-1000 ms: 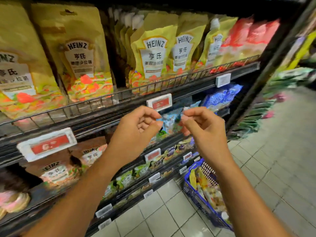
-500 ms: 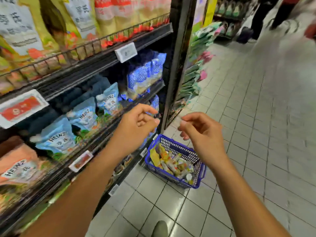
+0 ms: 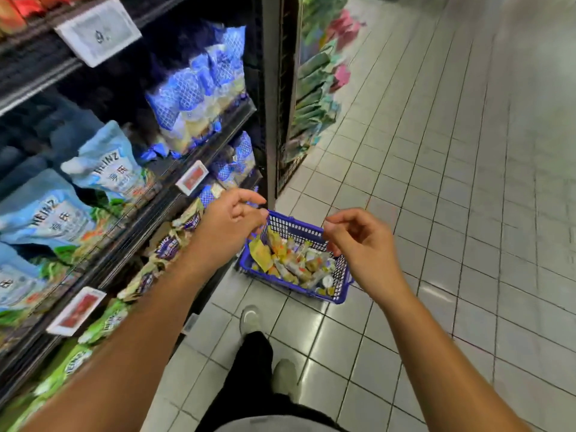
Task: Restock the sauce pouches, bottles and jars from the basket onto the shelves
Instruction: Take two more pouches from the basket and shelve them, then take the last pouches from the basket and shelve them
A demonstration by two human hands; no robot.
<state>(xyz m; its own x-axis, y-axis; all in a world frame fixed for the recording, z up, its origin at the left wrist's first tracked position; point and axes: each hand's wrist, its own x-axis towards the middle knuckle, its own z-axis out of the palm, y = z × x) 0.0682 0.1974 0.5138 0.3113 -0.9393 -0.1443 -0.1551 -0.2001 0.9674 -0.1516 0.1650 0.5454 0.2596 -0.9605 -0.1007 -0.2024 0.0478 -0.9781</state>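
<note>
Head view, looking down an aisle.

Basket [image 3: 299, 226]: blue mesh, standing on the tiled floor [image 3: 436, 213], at 12 o'clock from the person's shoes [image 3: 249, 318], just beside the foot of the shelves [image 3: 227, 126]. It holds a heap of sauce pouches [image 3: 290, 263], mostly yellow and orange. A white cap [image 3: 327, 280] shows at its 4 o'clock corner; whether it belongs to a bottle or a jar cannot be told.

Left hand [image 3: 230, 219]: raised over the basket's 10 o'clock edge, fingers [image 3: 252, 198] loosely curled, released, holding nothing.

Right hand [image 3: 361, 244]: over the basket's 2 o'clock edge, fingers [image 3: 339, 221] also loosely curled and released, nothing between them. The two hands are apart, and the basket shows in the gap.

Shelves run along the 9 o'clock side of the view. Light-blue Heinz pouches [image 3: 109, 169] stand at 9 o'clock, darker blue patterned packs [image 3: 199, 88] at 11 o'clock, green pouches [image 3: 106, 322] lower at 8 o'clock. A red price tag [image 3: 191, 177] hangs on the shelf edge just above the left hand.

Motion blur at the frame's edges.
</note>
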